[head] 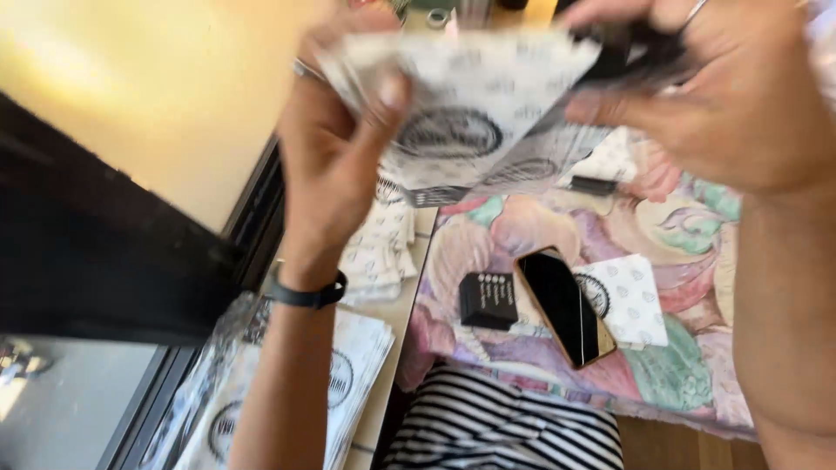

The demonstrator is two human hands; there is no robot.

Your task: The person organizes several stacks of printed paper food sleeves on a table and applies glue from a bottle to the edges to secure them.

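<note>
- Two hands hold a white printed paper bag (470, 113) aloft at the top centre of the frame, the picture blurred by motion.
- The left hand (335, 148) is closed on the bag's left edge, thumb pressed over the front; a dark band circles that wrist.
- The right hand (723, 96), at the upper right, is curled round the bag's right corner together with something dark; what that is cannot be told.
- The bag hangs between the two hands, touching both, well above the surface.
- Done, by the look of it: a stack of like bags (348, 383) lies at the lower left, and another small pile (379, 252) sits just beneath the left wrist.
- Left: the bag in hand is not yet laid down.
- On the floral cloth (688, 365) at lower right lie a phone (564, 306), a black box (488, 300) just beside it, and one flat bag (627, 300).
</note>
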